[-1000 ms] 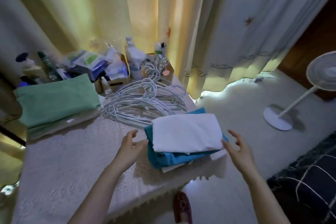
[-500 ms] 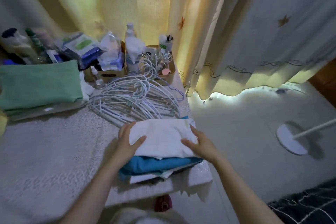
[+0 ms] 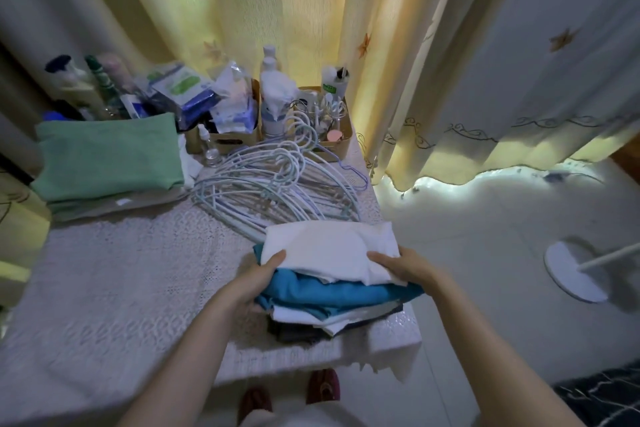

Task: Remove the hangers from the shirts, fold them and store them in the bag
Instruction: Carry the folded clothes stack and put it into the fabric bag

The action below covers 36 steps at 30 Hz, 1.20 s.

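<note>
While clasping both ends of the folded shirts [image 3: 329, 250] stacked at the worktop's [image 3: 121, 288] near right corner, presses thumbs of left hand [image 3: 254, 284] and right hand [image 3: 403, 267] on top, fingers tucked under. Hangers [image 3: 270, 191] heaped behind. Storing step, seemingly; needs next a level carry to an unseen bag.
</note>
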Each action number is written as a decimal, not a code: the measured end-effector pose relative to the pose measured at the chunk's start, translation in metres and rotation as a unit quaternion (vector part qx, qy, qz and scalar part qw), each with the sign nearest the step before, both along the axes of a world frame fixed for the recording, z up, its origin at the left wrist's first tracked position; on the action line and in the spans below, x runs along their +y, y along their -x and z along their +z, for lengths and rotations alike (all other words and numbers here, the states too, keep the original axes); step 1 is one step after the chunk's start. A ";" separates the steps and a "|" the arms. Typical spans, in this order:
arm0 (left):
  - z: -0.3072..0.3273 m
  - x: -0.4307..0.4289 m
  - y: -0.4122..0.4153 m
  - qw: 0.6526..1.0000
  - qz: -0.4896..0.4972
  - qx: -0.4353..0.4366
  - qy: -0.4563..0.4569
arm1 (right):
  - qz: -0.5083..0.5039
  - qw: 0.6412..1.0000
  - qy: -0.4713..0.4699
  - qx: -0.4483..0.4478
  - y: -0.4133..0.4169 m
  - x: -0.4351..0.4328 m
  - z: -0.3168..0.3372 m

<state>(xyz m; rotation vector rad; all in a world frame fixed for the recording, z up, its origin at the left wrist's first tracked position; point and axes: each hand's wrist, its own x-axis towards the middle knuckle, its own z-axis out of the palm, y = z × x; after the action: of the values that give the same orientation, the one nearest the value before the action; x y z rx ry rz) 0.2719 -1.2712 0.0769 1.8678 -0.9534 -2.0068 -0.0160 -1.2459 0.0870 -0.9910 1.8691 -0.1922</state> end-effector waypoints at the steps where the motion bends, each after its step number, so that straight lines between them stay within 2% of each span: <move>1: 0.003 -0.001 0.000 1.000 0.004 -0.003 -0.011 | -0.024 1.000 -0.003 -0.017 0.001 0.000 0.002; 3: 0.005 0.000 -0.001 1.000 -0.001 -0.006 -0.010 | -0.070 0.996 -0.019 -0.051 0.001 0.003 0.008; 9: -0.004 0.013 -0.002 0.996 0.055 0.068 0.017 | -0.069 0.987 0.018 -0.141 0.003 0.023 -0.002; 13: -0.002 0.014 0.003 0.992 0.090 0.073 0.055 | -0.096 0.975 0.047 -0.193 0.007 0.028 0.001; 16: 0.003 0.011 0.005 0.988 0.092 0.071 0.098 | -0.093 0.974 0.104 -0.181 0.011 0.028 0.007; 20: -0.001 0.021 0.005 0.987 0.044 0.034 0.152 | -0.098 0.971 0.147 -0.159 0.008 0.043 -0.004; 24: -0.004 0.032 0.005 0.990 0.007 0.016 0.143 | -0.112 0.973 0.094 -0.177 0.000 0.060 -0.026; 28: 0.005 0.021 0.008 0.990 0.004 0.011 0.144 | -0.127 0.970 0.099 -0.182 0.007 0.050 -0.020; 31: 0.017 0.004 0.013 0.992 0.036 0.010 0.124 | -0.116 0.970 0.110 -0.183 0.012 0.033 -0.001; 36: 0.026 -0.008 0.013 0.995 0.037 0.017 0.090 | -0.113 0.968 0.108 -0.194 0.015 0.014 0.013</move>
<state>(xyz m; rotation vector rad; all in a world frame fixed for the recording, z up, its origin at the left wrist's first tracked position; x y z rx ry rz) 0.2592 -1.2796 0.1024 1.7428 -1.0051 -1.8385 -0.0308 -1.2321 0.1003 -0.8103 1.6142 -0.6906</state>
